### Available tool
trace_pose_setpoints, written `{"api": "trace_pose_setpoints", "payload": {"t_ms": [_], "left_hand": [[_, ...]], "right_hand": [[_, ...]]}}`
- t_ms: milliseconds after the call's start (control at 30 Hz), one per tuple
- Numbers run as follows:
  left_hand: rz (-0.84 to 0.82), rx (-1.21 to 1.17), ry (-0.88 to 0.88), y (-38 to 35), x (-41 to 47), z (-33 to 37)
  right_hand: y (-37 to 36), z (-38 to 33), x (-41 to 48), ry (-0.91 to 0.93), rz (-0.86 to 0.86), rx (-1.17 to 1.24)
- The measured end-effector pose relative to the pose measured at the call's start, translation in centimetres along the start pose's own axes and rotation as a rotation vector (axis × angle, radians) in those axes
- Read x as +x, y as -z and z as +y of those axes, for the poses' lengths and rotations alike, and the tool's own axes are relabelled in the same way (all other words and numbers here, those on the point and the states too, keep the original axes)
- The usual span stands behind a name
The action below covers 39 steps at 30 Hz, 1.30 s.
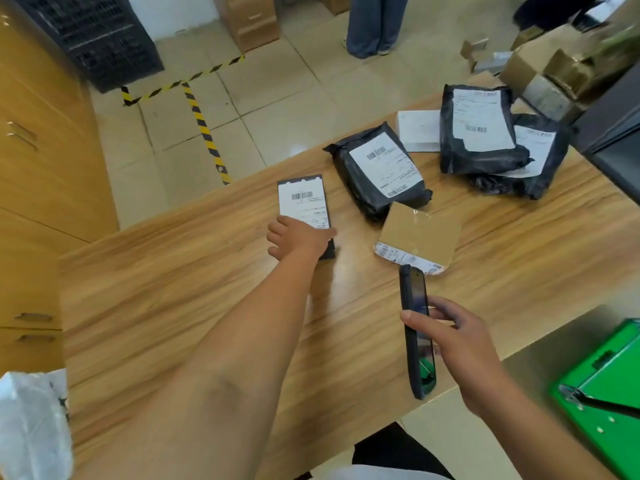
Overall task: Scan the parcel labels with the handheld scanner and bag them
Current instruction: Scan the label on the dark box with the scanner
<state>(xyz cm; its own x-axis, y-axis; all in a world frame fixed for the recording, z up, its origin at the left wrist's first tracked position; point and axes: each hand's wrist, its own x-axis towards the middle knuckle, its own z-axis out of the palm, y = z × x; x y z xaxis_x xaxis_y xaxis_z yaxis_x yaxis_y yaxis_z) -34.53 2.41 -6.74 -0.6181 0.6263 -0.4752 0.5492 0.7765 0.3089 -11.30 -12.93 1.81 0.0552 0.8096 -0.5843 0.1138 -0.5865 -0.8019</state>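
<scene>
white bag [33, 424], left grip [298, 237] on parcel [302, 199], right grip [464, 344] holding scanner [412, 292]

The wooden counter [156, 306] offers bare passage at near left. Farther right, black plastic mailers [377, 171] and a flat brown cardboard parcel [419, 233] crowd it; a green box [602, 368] edges the near right.

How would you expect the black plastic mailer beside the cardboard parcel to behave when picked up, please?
The black plastic mailer will probably sag rather than stay stiff, since its film is wrinkled and bulges unevenly. Its glossy skin may be slippery. Lying flat on the table, it seems unlikely to roll.
</scene>
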Motion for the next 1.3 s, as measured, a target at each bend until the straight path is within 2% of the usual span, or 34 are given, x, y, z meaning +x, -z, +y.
{"api": "trace_pose_setpoints", "payload": {"t_ms": [167,300,433,533,833,933,1100,1200,1300], "left_hand": [[0.008,0.048,0.092,-0.6,1.2,1.8],[-0.031,0.068,0.088,0.0,1.2,1.7],[-0.079,0.050,-0.086,1.6,0.1,-2.0],[-0.080,0.135,-0.259,3.5,-1.8,-6.5],[-0.235,0.618,-0.607,7.0,-6.5,-20.1],[-0.294,0.753,-0.662,7.0,-7.4,-23.0],[-0.217,0.991,-0.834,7.3,-8.1,-26.2],[-0.153,1.033,-0.817,7.3,-8.1,-27.1],[-0.118,0.820,-0.599,7.7,-8.5,-27.0]], "right_hand": [[2.0,-0.2,0.5,-0.012,-0.013,0.027],[2.6,0.0,1.5,-0.009,-0.020,0.005],[2.1,-1.0,2.3,0.005,-0.073,0.001],[1.0,-2.0,2.9,0.018,-0.131,-0.008],[-3.2,-2.3,4.1,0.061,-0.289,-0.111],[-4.5,-1.8,3.7,0.056,-0.336,-0.163],[-5.8,-1.2,2.1,0.081,-0.385,-0.190],[-5.8,-0.6,1.4,0.077,-0.406,-0.200],[-5.6,0.0,0.9,0.061,-0.409,-0.207]]}}
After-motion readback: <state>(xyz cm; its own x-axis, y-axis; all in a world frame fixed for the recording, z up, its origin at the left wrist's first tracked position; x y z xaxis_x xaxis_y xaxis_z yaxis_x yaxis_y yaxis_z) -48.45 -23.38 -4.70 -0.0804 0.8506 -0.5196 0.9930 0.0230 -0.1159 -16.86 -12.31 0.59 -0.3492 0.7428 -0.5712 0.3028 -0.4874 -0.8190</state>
